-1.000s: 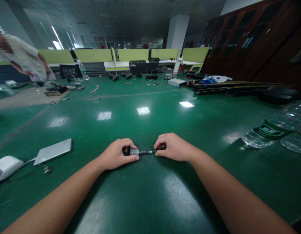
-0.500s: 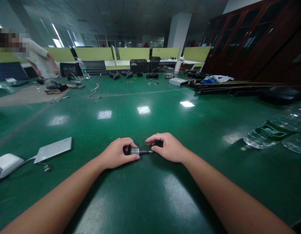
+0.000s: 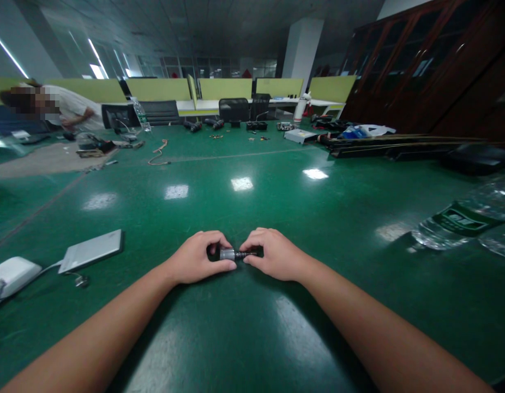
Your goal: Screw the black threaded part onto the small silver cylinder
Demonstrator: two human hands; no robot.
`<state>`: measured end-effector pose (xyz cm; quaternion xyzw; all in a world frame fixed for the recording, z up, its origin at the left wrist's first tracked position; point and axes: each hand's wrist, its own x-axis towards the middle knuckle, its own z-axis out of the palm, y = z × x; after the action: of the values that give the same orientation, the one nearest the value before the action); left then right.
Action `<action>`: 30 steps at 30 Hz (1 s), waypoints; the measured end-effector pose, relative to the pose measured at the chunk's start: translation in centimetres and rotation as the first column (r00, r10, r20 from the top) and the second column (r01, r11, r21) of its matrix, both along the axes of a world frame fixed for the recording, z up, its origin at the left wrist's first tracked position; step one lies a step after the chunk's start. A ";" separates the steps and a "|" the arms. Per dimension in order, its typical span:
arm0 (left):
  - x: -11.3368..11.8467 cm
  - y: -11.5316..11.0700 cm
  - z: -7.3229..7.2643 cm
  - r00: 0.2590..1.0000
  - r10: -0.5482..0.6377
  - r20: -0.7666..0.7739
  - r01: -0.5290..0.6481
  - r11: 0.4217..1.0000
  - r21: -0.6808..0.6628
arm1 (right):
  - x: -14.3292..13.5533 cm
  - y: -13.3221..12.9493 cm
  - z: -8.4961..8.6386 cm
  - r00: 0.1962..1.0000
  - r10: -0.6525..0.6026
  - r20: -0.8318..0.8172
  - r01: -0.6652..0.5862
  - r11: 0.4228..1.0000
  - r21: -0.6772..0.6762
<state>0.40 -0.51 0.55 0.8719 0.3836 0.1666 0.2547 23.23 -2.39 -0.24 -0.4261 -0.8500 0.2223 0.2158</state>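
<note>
A small part with a silver cylinder and a thin dark ribbed shaft (image 3: 228, 254) lies horizontally, low over the green table (image 3: 252, 213). The thumb and fingers of my left hand (image 3: 197, 256) are closed round its silver end. From the right, my right hand (image 3: 279, 255) curves its thumb and fingers around the shaft side, with a gap between them where the shaft tip shows. Whether those fingertips touch the shaft cannot be made out.
A silver flat box (image 3: 91, 251) and a white device (image 3: 13, 278) lie at left. Plastic bottles (image 3: 457, 224) lie at right. Dark long strips (image 3: 359, 147) and tools (image 3: 192, 126) sit farther back. A person (image 3: 72, 106) leans in at far left.
My right hand has moved left, bringing its fingertips closer to the silver cylinder and around the shaft. My left hand keeps its hold. The person at far left has bent lower.
</note>
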 end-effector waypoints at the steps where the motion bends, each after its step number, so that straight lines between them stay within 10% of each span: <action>1: 0.0 0.0 0.0 1.000 -0.005 0.005 0.005 1.000 -0.005 | 0.1 0.0 0.1 1.000 0.002 0.007 -0.002 1.000 0.002; 30: -0.2 0.2 -0.3 1.000 0.010 -0.016 -0.010 1.000 0.012 | -1.4 -0.5 -0.5 0.999 -0.038 -0.037 0.041 0.996 0.082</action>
<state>0.22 -0.34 0.29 0.8728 0.3891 0.1632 0.2453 21.81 -2.85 -0.71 -0.4295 -0.8460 0.1898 0.2525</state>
